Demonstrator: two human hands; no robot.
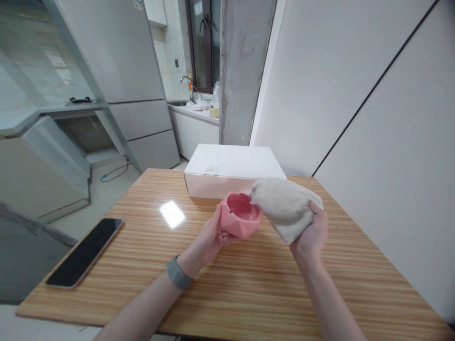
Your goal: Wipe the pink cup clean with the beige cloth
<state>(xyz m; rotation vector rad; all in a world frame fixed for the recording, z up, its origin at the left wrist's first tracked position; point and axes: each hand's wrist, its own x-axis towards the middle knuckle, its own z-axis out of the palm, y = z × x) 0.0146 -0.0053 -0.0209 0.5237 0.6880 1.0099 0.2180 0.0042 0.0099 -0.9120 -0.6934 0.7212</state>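
A pink faceted ashtray [239, 223] with notches in its rim is held up over the table, its hollow tipped toward me. My left hand [212, 236] grips it from the left and below, the thumb along its side. In my right hand [313, 233] is a folded beige cloth [286, 206], pinched near its right end. The cloth's left tip reaches the ashtray's right rim; whether it touches inside I cannot tell. Some fingers of the right hand are hidden behind the cloth.
Behind the hands, a white box [234, 163] lies on the wooden table [142, 255]. A dark-screened phone [85, 253] rests near the left edge. A white wall [384, 142] borders the right side. Beyond the table stand a fridge [117, 57] and a sink counter [194, 118].
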